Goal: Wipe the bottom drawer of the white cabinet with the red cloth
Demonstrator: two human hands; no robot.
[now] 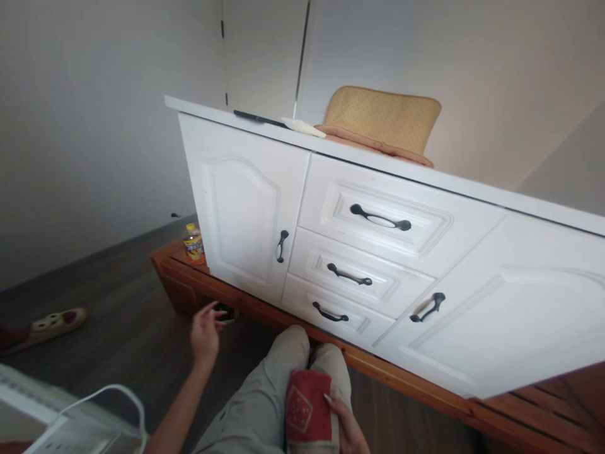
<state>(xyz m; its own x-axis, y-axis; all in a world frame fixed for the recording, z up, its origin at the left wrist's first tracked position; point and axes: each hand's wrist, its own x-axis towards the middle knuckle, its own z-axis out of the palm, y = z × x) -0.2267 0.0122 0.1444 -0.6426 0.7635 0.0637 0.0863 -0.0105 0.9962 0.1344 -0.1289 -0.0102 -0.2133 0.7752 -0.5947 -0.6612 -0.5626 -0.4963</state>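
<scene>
Lower centre: right hand (pixel 347 425) grips red cloth (pixel 306 410) on the knee, long axis up-frame. Left hand (pixel 205 333), fingers loosely spread, touches small dark object (pixel 225 313) just right of it, holding nothing visible.

Yellow cushion (pixel 384 120) atop white cabinet (pixel 246 189); bottle (pixel 193 243) beside; slipper (pixel 51 323) on floor.

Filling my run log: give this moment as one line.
left hand: open, reaching at small dark object | right hand: holding red cloth on lap | white cabinet: closed
</scene>
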